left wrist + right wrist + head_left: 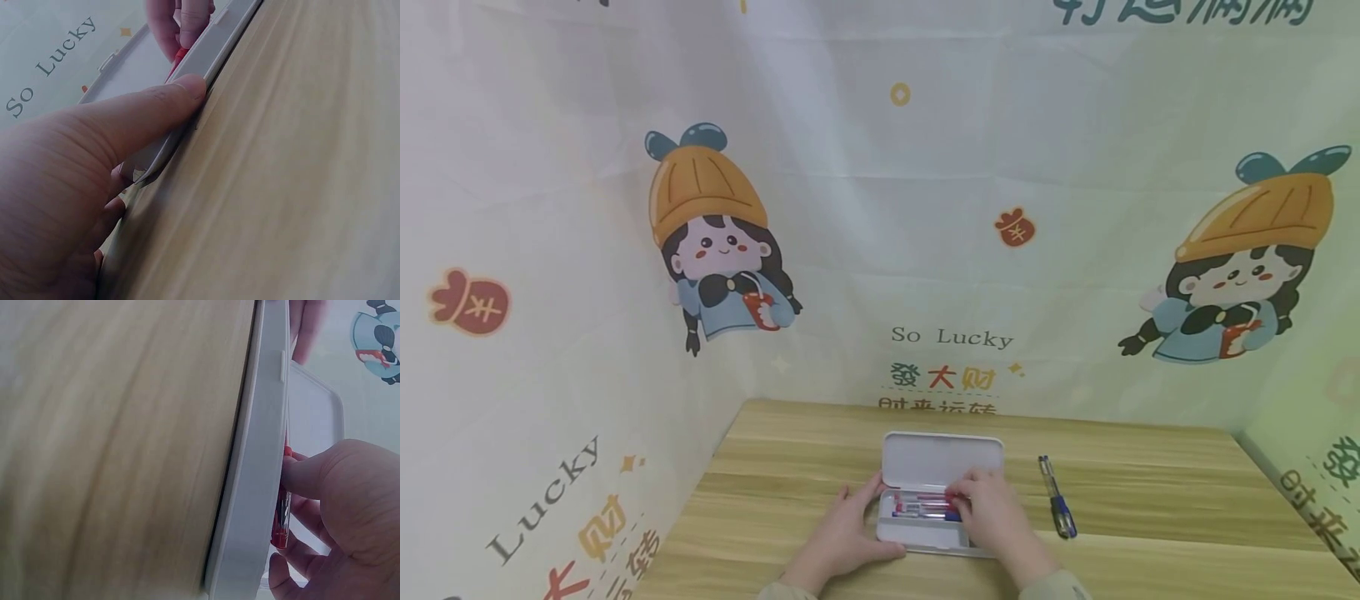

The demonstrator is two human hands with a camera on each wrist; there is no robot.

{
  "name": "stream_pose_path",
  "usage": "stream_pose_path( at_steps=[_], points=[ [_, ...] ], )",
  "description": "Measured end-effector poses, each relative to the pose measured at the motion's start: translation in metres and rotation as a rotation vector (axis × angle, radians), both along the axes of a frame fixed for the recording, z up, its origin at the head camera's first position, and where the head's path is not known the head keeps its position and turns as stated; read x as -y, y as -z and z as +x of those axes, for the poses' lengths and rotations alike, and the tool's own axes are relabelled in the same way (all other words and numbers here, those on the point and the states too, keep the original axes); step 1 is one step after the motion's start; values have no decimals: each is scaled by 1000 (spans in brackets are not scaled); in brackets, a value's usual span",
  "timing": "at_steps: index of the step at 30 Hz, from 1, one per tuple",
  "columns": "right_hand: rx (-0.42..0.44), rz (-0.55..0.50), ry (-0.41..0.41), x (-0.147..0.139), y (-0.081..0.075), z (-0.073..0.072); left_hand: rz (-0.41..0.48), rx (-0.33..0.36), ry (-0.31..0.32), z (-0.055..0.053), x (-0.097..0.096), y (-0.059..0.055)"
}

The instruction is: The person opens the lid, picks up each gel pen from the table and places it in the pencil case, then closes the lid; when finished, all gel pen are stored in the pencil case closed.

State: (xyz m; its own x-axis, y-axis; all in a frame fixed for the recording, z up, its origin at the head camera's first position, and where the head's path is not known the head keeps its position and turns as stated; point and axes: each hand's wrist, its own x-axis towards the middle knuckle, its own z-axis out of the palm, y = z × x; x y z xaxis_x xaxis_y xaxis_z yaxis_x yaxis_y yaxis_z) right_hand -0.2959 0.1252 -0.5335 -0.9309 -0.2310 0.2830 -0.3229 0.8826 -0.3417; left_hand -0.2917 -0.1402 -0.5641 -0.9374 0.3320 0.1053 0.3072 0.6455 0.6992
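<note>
A white pencil case (922,536) lies on the table with its lid (942,458) raised at the back. Its left end is gripped by my left hand (842,537), with the thumb along the front wall in the left wrist view. My right hand (997,515) reaches into the right part of the case. In the right wrist view its thumb and fingers pinch a red pen (282,519) just above the case wall. Several pens, among them a blue-ended clear pen (913,515), lie in the rear part of the case. The right hand hides the case's right end.
On the wooden table (1150,492), to the right of the case, lie clear pens with blue grips (1058,502); how many cannot be told. A printed cloth (865,250) hangs behind the table and along its sides.
</note>
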Motion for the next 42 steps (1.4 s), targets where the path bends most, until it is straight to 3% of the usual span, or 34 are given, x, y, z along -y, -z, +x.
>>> stream_pose_path(
  at_steps=[12,19,26,35,42],
  points=[
    [-10,-17,1,-1,3,1,5,-12,10,-1,1,4],
    [-39,-124,20,-8,4,5,4,-1,9,-2,0,4],
    [-2,-251,108,-29,3,11,7,7,9,-2,-1,4],
    [-69,-356,184,-68,2,18,13,5,8,-4,0,3],
    [4,-321,338,-92,-4,26,1,3,10,-2,0,1]
  ],
)
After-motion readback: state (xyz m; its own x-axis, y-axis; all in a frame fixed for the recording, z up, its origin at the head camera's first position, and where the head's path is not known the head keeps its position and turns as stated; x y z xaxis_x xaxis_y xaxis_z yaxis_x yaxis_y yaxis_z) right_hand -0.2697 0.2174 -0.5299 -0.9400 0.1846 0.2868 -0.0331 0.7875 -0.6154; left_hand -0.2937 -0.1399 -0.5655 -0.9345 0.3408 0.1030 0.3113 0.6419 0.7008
